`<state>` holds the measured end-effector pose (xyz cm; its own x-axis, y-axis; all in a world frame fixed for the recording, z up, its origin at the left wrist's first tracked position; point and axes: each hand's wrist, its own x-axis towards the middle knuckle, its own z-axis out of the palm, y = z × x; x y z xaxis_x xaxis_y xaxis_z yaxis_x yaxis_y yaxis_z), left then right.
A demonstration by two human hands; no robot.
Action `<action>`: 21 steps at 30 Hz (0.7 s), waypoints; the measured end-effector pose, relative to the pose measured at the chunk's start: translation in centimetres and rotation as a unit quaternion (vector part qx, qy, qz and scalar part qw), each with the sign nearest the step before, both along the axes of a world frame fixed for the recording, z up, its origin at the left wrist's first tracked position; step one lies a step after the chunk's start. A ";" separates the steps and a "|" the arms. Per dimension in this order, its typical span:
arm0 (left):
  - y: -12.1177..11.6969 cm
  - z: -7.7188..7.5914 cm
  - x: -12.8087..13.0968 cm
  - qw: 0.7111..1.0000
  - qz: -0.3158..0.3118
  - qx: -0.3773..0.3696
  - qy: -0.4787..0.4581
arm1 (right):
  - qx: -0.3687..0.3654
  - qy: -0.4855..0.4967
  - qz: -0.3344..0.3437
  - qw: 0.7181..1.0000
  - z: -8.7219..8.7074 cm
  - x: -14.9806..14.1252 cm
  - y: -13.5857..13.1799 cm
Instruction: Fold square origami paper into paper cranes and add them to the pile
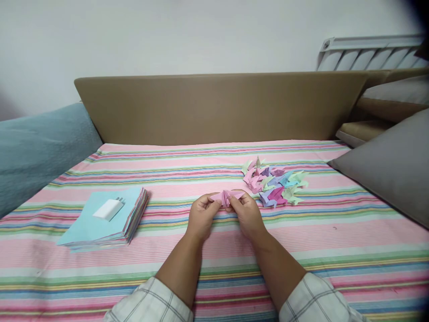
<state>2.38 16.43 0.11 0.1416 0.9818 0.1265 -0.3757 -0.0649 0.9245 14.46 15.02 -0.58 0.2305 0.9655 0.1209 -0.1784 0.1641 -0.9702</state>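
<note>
A pink origami crane is held up between my two hands, its pointed ends reaching out to the left and right. My left hand pinches its left side between thumb and fingers. On the other side, my right hand grips it the same way, the thumb near the middle folds. Just beyond my right hand lies a loose pile of folded paper cranes in pink, purple, blue and pale green.
Left of my hands, a thick stack of coloured paper carries a white plug adapter. A striped cloth covers the surface. Behind rises a brown padded backrest; a grey cushion leans at right, a blue-covered armrest at left.
</note>
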 end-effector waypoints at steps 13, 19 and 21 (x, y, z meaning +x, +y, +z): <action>-0.3 0.7 0.1 0.982 0.009 0.062 0.179 | 0.040 -0.027 0.013 0.999 1.6 -0.8 -1.0; -0.5 0.9 0.0 0.950 0.032 0.127 0.283 | 0.008 -0.001 0.033 0.999 0.7 -0.9 -0.6; -0.5 0.8 0.0 0.948 0.028 0.135 0.288 | 0.003 -0.012 0.032 0.999 0.6 -0.9 -0.5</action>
<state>2.38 15.90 0.94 0.2120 0.9329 0.2913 0.1963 -0.3326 0.9224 13.53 14.52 -0.02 0.1650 0.9774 0.1319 -0.1647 0.1592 -0.9734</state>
